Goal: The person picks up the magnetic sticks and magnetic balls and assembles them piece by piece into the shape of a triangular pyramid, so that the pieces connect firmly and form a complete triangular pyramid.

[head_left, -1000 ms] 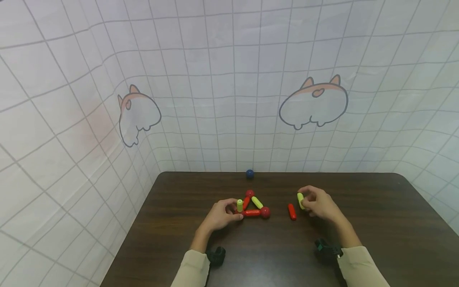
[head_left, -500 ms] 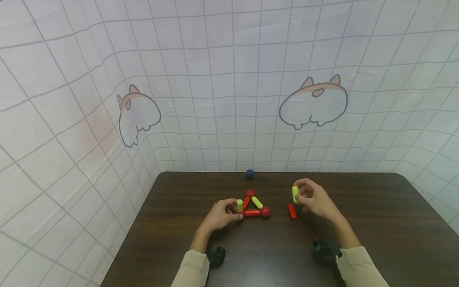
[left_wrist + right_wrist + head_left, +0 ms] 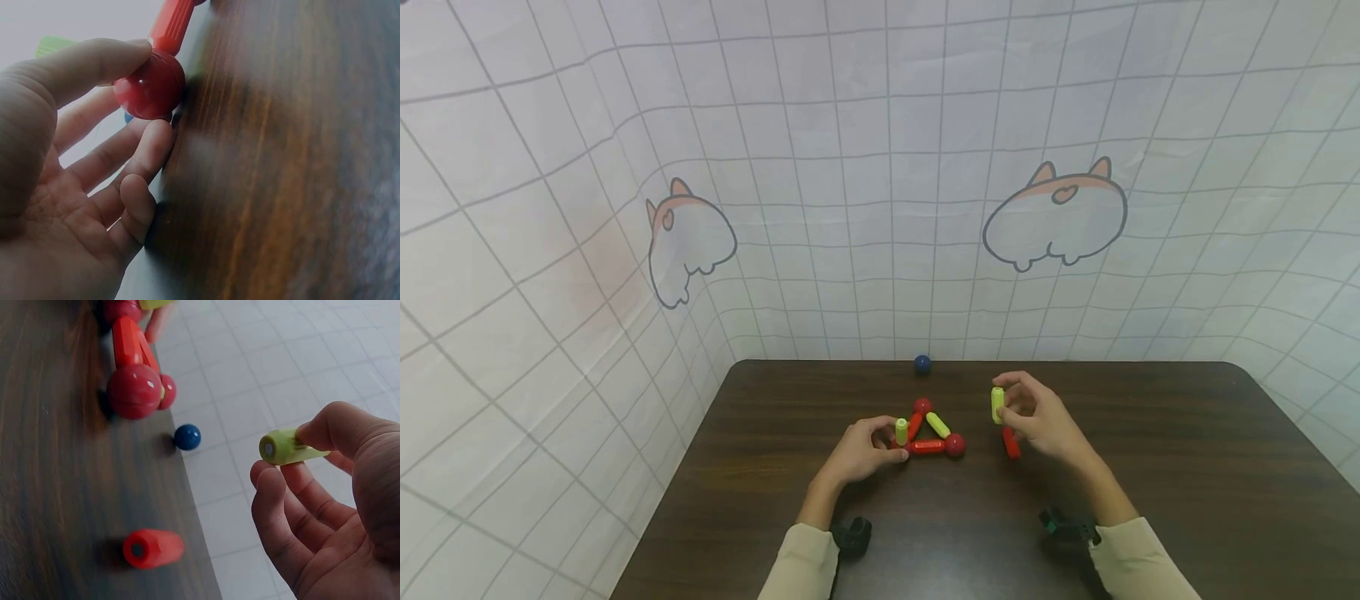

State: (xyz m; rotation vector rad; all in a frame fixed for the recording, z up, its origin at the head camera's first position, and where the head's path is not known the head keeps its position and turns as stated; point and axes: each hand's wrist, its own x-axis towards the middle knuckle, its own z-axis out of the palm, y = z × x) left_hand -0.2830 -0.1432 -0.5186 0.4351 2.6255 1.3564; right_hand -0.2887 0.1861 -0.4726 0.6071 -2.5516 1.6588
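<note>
A flat triangle of magnetic-looking rods and red balls lies on the table, with two red rods (image 3: 927, 447) and one yellow-green rod (image 3: 937, 425) between the balls. My left hand (image 3: 863, 452) holds the red ball (image 3: 149, 87) at its left corner between thumb and fingers. On that ball a yellow-green rod (image 3: 902, 431) stands upright. To the right, above the table, my right hand (image 3: 1043, 423) pinches another yellow-green rod (image 3: 284, 447) between thumb and fingers; it is nearly upright in the head view. Beneath that hand lies a loose red rod (image 3: 1012, 444), partly covered.
A blue ball (image 3: 922, 364) sits near the far edge of the dark wooden table (image 3: 760, 417), behind the triangle. A white gridded cloth (image 3: 850, 208) hangs behind and at the sides. Both wrists wear dark straps with cameras.
My right hand has lifted the yellow-green rod, turned it more upright and carried it left, over the loose red rod. My left hand and the triangle have stayed in place.
</note>
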